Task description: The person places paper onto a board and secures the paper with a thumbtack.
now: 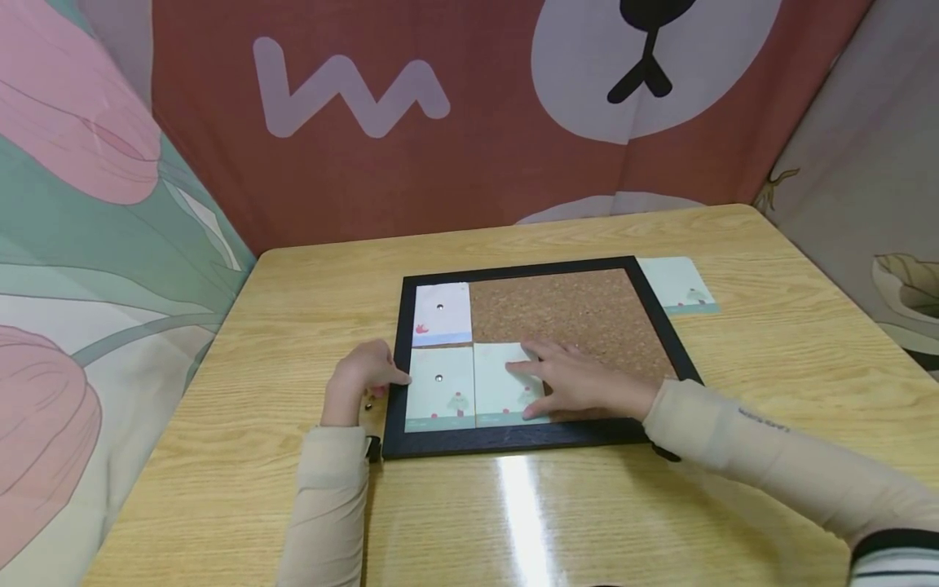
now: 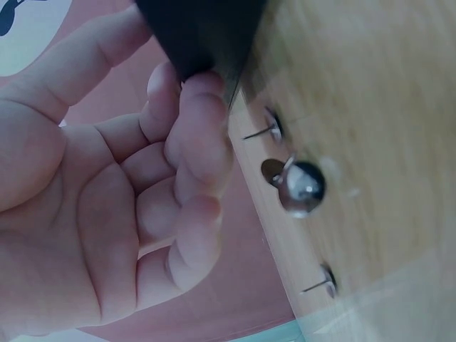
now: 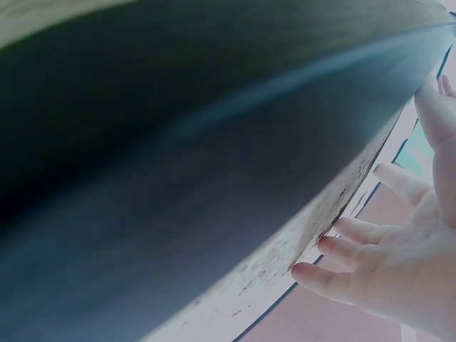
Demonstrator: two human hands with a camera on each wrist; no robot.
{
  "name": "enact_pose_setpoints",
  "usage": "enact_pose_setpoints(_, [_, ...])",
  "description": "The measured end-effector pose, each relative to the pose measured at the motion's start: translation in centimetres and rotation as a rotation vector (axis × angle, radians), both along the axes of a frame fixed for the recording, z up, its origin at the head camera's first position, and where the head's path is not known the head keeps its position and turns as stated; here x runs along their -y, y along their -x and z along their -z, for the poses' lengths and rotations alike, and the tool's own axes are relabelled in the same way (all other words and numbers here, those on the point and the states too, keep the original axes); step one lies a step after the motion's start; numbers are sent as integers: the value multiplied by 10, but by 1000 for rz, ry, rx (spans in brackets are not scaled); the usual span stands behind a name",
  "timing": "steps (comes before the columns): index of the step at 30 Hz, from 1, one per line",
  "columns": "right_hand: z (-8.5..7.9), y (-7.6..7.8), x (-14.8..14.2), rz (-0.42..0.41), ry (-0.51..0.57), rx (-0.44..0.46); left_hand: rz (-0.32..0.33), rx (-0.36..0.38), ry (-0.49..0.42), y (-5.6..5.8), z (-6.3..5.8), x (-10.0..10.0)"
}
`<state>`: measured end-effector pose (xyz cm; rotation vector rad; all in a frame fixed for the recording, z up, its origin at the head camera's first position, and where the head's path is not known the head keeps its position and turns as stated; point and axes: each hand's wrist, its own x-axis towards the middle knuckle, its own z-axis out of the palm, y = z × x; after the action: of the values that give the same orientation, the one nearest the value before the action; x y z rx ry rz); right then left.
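Note:
A black-framed cork board [image 1: 579, 302] lies on the table. My left hand [image 1: 359, 375] grips its left frame edge, thumb on the frame and the other fingers curled at its side; the black frame [image 2: 206, 28] shows between them in the left wrist view. My right hand [image 1: 579, 379] rests with spread fingers on a pale green card [image 1: 502, 391] at the lower middle of the board. Left of that card is a matching card [image 1: 440, 408] with a silver thumbtack [image 1: 438, 378] in it. In the right wrist view the right hand's fingers [image 3: 335, 281] touch the board's surface.
Several loose thumbtacks [image 2: 303, 189] lie on the table by the left hand. A white card [image 1: 443, 326] with a thumbtack [image 1: 440, 306] is at the board's upper left. Another green card [image 1: 676, 281] lies beyond the frame's upper right corner. Fabric hangings [image 1: 367, 187] surround the table.

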<state>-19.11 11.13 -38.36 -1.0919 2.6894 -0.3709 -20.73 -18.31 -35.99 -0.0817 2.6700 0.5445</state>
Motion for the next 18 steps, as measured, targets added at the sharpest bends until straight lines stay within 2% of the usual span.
enact_pose_setpoints(9, [0, -1, 2, -7, 5, -18, -4, -4, -11, 0, 0, 0])
enact_pose_setpoints(18, [0, 0, 3, -2, 6, 13, 0, -2, 2, -2, -2, -1])
